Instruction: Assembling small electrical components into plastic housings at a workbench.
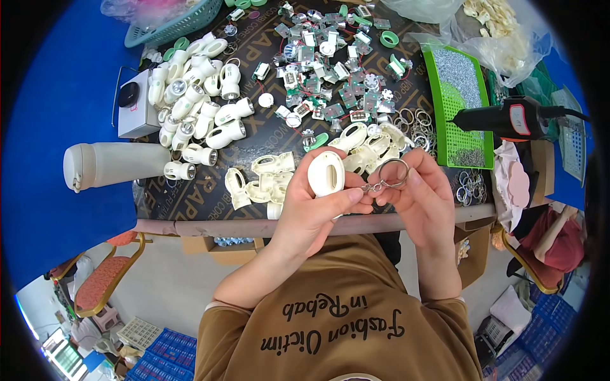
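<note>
My left hand [297,213] is closed round a cream-white oval flashlight housing [319,170], its slotted face turned up. In my right hand [427,198] the thumb and fingers pinch a metal key ring [395,159]. A short chain [375,187] runs from the ring to the housing, where my left thumb presses near its end. How the chain joins the housing is hidden by my fingers. Just beyond my hands lie loose cream housing shells [365,157], and more shells [273,183] rest to the left of them.
Finished-looking small flashlights [225,134] are heaped on the left, near a white bottle [124,166]. Circuit boards with wires [333,112] cover the far middle. On the right stand a green tray [438,95] of small metal parts and a black corded tool [502,119]. Loose key rings [470,188] lie near the edge.
</note>
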Available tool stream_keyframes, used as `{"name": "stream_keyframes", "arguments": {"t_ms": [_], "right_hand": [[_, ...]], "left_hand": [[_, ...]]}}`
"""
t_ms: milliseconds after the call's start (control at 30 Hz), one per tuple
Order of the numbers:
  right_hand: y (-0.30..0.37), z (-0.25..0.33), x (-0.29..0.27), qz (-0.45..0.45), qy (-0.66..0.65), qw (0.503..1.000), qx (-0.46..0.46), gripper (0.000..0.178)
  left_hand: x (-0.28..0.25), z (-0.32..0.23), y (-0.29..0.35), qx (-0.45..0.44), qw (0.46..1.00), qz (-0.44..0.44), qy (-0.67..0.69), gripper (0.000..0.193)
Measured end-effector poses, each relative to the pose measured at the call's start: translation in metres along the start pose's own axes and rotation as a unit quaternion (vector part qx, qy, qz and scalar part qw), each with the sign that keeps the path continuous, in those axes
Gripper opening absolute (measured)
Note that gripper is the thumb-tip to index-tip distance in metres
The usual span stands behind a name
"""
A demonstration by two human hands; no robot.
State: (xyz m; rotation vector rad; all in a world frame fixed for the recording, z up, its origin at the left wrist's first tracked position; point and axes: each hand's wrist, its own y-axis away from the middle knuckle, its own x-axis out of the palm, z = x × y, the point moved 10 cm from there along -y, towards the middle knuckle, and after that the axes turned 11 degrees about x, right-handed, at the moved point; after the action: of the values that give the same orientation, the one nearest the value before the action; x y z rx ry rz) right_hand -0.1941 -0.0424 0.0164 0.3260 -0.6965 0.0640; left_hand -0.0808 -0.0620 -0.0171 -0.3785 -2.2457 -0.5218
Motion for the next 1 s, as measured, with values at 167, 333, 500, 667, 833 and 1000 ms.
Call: {"name": "stream_keyframes", "arguments": {"t_ms": [167, 333, 500, 667, 833, 1000], "right_hand": [[0.003, -0.007, 0.001, 0.015, -0.056, 0.998, -0.011, 0.017], [-0.001, -0.011, 0.006, 0.010, 0.026, 0.999, -0.018, 0.031], [0.005, 0.008, 0.022, -0.071, 0.449, 0.882, -0.128, 0.020], [0.016, 0.026, 0.041, -0.095, 0.531, 0.808, -0.238, 0.018], [0.025, 0.030, 0.051, -0.093, 0.561, 0.768, -0.295, 0.018], [0.028, 0.041, 0.061, -0.089, 0.554, 0.762, -0.323, 0.021]], "left_hand": [[0.000, -0.002, 0.000, 0.010, 1.000, -0.001, -0.015, 0.046], [0.008, -0.024, 0.001, 0.109, 0.979, 0.065, -0.159, 0.040], [0.011, -0.027, 0.004, 0.113, 0.971, 0.063, -0.201, 0.039], [0.009, -0.026, 0.004, 0.106, 0.973, 0.059, -0.195, 0.039], [0.012, -0.023, 0.007, 0.076, 0.986, 0.068, -0.129, 0.031], [0.020, -0.019, 0.016, 0.067, 0.987, 0.141, -0.041, 0.042]]}}
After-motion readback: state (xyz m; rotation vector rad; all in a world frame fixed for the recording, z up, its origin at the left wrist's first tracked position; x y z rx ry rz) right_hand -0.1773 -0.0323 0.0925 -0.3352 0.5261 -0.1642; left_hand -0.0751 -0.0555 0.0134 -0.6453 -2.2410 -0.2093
